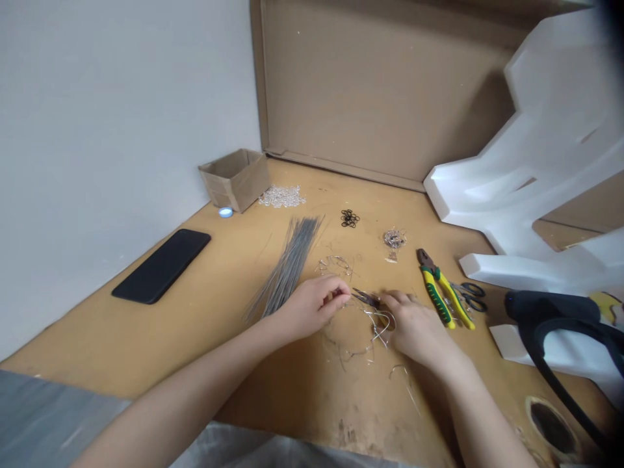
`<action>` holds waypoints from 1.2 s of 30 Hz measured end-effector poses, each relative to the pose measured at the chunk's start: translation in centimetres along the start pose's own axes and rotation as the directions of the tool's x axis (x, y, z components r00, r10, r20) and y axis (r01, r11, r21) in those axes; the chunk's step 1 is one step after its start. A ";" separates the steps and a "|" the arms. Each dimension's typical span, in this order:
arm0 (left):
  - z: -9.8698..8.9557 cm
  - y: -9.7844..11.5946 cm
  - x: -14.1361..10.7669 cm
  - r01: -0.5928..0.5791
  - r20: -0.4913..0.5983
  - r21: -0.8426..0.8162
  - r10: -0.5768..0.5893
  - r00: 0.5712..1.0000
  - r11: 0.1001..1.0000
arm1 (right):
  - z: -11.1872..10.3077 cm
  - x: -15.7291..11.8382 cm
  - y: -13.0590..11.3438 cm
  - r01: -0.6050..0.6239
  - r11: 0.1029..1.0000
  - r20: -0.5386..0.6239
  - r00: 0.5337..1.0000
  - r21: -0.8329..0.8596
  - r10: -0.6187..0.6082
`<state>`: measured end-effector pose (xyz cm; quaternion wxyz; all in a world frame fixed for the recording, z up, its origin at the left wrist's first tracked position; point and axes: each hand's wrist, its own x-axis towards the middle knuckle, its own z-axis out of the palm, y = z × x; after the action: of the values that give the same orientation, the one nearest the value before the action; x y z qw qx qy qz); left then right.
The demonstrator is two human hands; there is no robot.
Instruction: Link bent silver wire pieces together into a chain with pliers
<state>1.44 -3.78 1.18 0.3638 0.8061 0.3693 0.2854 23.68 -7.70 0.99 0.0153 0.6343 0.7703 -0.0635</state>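
Left hand pinched together at a thin wire, the hold partly hidden; right hand curled beside small dark pliers, contact unclear. Between and nearer, tangled bent wire, its sharp ends a likely cause of snags or pricked fingers; farther left, a straight wire bundle.

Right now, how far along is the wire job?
Done: some bent wires already lie in loops. In hand: the left hand and right hand are at small pliers and a curved wire. Left: a bundle of straight wires and a pile of clear beads still lie there.
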 end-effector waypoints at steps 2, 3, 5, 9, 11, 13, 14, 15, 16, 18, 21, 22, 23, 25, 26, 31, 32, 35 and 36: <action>-0.2 0.0 0.0 0.015 -0.029 -0.011 -0.015 0.999 1.000 | 0.2 -0.1 -0.5 -0.016 0.998 0.017 1.000 -0.057 0.017; -0.3 0.0 0.0 0.021 -0.039 -0.015 -0.021 0.999 1.000 | 0.3 -0.1 -0.8 -0.021 0.997 0.019 1.000 -0.076 0.022; -0.3 0.1 0.0 0.025 -0.062 -0.025 -0.027 0.998 0.999 | 0.4 0.0 -1.1 -0.030 0.994 0.016 0.999 -0.106 0.032; -0.2 -0.1 0.0 0.035 -0.118 -0.079 -0.045 0.992 0.996 | 0.4 0.7 -0.9 -0.017 0.992 -0.004 1.000 -0.125 0.016; -0.1 -0.3 0.1 0.049 -0.139 -0.105 -0.064 0.988 0.993 | 0.4 1.0 -0.5 -0.011 0.996 -0.028 1.000 -0.094 0.009; -0.1 -0.5 0.1 0.060 -0.171 -0.128 -0.082 0.982 0.990 | 0.5 1.3 -0.1 -0.015 0.999 -0.064 0.998 -0.032 0.013; 0.0 -0.7 0.1 0.062 -0.187 -0.139 -0.088 0.978 0.988 | 0.5 1.4 0.1 -0.022 1.000 -0.083 0.996 0.011 0.023; 0.0 -0.8 0.2 0.063 -0.205 -0.147 -0.092 0.974 0.987 | 0.5 1.5 0.4 -0.039 0.997 -0.099 0.994 0.061 0.045; 0.0 -0.8 0.2 0.064 -0.223 -0.150 -0.096 0.970 0.987 | 0.4 1.6 0.6 -0.065 0.991 -0.112 0.991 0.119 0.078; 0.0 -0.9 0.2 0.070 -0.254 -0.137 -0.103 0.962 0.988 | 0.2 1.7 1.2 -0.131 0.958 -0.124 0.978 0.256 0.167; -0.1 -1.0 0.3 0.085 -0.298 -0.099 -0.111 0.948 0.991 | -0.7 1.7 2.0 -0.180 0.819 -0.099 0.956 0.544 0.276; -0.1 -1.1 0.3 0.091 -0.310 -0.092 -0.115 0.944 0.992 | -1.1 1.6 2.2 -0.184 0.723 -0.067 0.951 0.666 0.303; -0.1 -1.1 0.3 0.096 -0.321 -0.089 -0.120 0.940 0.991 | -1.6 1.4 2.2 -0.170 0.597 -0.021 0.954 0.784 0.300; -0.1 -1.3 0.4 0.104 -0.343 -0.096 -0.131 0.930 0.990 | -2.5 0.9 2.0 -0.114 0.326 0.030 0.967 0.938 0.254; -0.1 -1.4 0.4 0.106 -0.354 -0.104 -0.137 0.925 0.989 | -2.8 0.5 1.7 -0.064 0.201 0.027 0.983 0.978 0.182; 0.0 -1.8 0.5 0.122 -0.395 -0.136 -0.167 0.903 0.983 | -2.8 -0.9 -1.0 -0.209 0.134 0.225 0.966 0.969 -0.125; 0.0 -1.8 0.5 0.122 -0.402 -0.141 -0.169 0.900 0.982 | -2.5 -1.0 -1.5 -0.221 0.178 0.243 0.963 0.959 -0.119; 0.0 -1.7 0.5 0.107 -0.416 -0.152 -0.162 0.895 0.983 | -1.5 -0.7 -2.7 -0.246 0.231 0.276 0.955 0.942 -0.111; 0.1 -1.7 0.5 0.104 -0.420 -0.151 -0.159 0.893 0.983 | -1.2 -0.5 -2.9 -0.258 0.221 0.290 0.949 0.940 -0.122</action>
<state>1.12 -2.62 -0.08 0.3415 0.6720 0.4757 0.4533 21.02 -8.60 2.49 -0.2624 0.5201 0.5204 -0.6244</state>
